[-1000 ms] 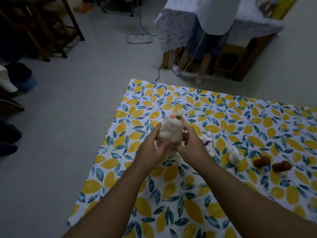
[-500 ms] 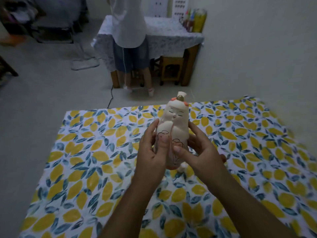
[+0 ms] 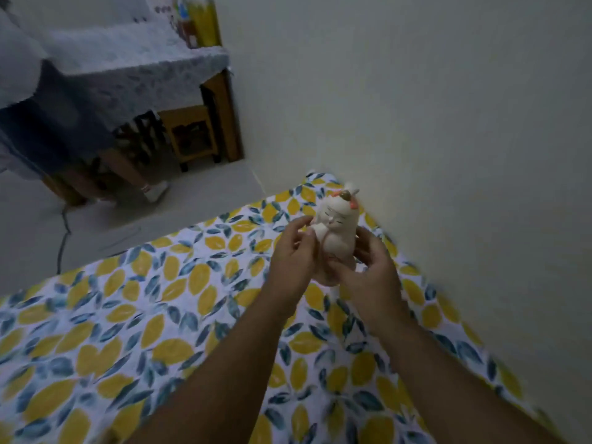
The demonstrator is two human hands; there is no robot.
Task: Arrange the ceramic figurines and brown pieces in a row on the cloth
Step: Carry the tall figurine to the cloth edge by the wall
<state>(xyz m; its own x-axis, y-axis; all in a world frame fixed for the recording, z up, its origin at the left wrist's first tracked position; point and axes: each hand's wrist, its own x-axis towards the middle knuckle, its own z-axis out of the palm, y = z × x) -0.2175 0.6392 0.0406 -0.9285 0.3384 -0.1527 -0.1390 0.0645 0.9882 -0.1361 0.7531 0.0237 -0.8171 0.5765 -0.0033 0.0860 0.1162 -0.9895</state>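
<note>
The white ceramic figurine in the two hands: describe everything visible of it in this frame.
The white glossy ceramic figurine is a rounded character with closed eyes drawn as fine lines, orange-pink spots on its head and a small brownish knob on top. It is held upright, leaning slightly, above the far corner of the lemon-print cloth near the wall. The left hand touches its left side, the right hand cups its lower right. Its base is hidden.
</note>
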